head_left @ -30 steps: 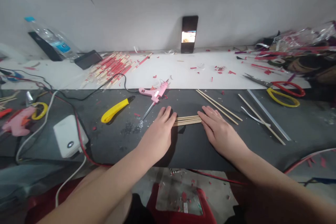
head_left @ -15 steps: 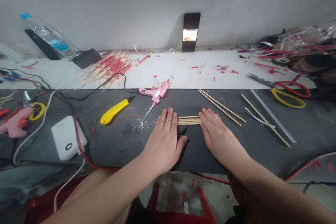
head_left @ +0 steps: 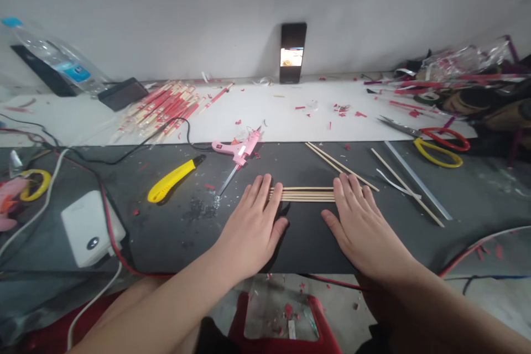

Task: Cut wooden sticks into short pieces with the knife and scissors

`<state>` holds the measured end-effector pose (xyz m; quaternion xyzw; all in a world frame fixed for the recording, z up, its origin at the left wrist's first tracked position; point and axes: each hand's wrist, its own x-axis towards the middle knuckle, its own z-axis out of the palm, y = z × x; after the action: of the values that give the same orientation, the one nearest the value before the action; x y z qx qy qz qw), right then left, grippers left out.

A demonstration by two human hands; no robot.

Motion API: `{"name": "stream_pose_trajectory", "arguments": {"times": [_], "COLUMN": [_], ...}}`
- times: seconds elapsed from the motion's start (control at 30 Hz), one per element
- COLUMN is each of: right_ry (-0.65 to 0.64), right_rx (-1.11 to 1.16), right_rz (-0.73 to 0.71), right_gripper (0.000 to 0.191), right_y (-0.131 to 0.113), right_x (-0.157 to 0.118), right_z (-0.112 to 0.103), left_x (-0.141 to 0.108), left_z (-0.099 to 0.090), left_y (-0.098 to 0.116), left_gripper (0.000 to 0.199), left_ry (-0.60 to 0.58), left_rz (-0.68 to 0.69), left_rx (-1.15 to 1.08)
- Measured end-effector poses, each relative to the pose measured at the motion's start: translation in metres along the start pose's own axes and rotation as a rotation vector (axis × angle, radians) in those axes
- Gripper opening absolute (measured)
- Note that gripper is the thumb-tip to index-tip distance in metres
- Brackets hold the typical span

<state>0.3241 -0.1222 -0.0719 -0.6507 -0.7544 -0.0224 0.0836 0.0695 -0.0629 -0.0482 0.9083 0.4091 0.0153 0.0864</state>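
Note:
Several thin wooden sticks (head_left: 309, 195) lie side by side on the dark table (head_left: 302, 243), like chopsticks or skewers. The farthest one stands slightly apart from the others. My left hand (head_left: 255, 227) rests flat over their left ends, fingers stretched and thumb out to the side. Over the right ends lies my right hand (head_left: 365, 221), also flat with its thumb spread. Both hands hide the stick ends. Beyond my right fingers, two loose sticks (head_left: 340, 166) cross at an angle. A pink glue gun (head_left: 238, 150) with a clear glue stick lies beyond my left hand.
Left of my hands are a yellow utility knife (head_left: 171, 181) and a white power bank (head_left: 89, 229) with cables. Scissors (head_left: 435, 144), another stick (head_left: 406, 188) and a clear strip (head_left: 418, 181) lie right. Behind are packaged chopsticks (head_left: 160, 108) and an upright phone (head_left: 292, 54).
My right hand has slid right along the sticks, so the gap between my hands is wider and more stick length shows. The farthest stick now sits apart. The view has shifted slightly.

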Motion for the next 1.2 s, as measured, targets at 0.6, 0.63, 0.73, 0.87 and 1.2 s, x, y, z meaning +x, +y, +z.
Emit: {"name": "stream_pose_trajectory", "arguments": {"times": [0.6,0.63,0.73,0.87,1.2], "right_ry": [-0.050,-0.073,-0.121,-0.158,-0.161], "right_rx": [0.020,0.010,0.008,0.030,0.080], "right_rz": [-0.275,-0.264,-0.229,-0.196,-0.143], "right_gripper": [0.057,0.062,0.070,0.076,0.079], "right_y": [-0.002,-0.005,-0.009,-0.010,-0.015], "right_x": [0.019,0.018,0.017,0.015,0.015], "right_z": [-0.005,-0.005,-0.006,-0.006,-0.003], "left_x": [0.001,0.001,0.002,0.001,-0.001], "left_z": [0.001,0.000,0.000,0.002,0.000], "left_y": [0.008,0.008,0.007,0.007,0.008], "left_gripper": [0.065,0.064,0.065,0.069,0.061], "left_ry": [-0.001,-0.004,-0.005,0.006,0.017], "left_rz": [-0.005,-0.005,-0.008,-0.004,0.024], "left_rx": [0.026,0.024,0.020,0.015,-0.009]}}
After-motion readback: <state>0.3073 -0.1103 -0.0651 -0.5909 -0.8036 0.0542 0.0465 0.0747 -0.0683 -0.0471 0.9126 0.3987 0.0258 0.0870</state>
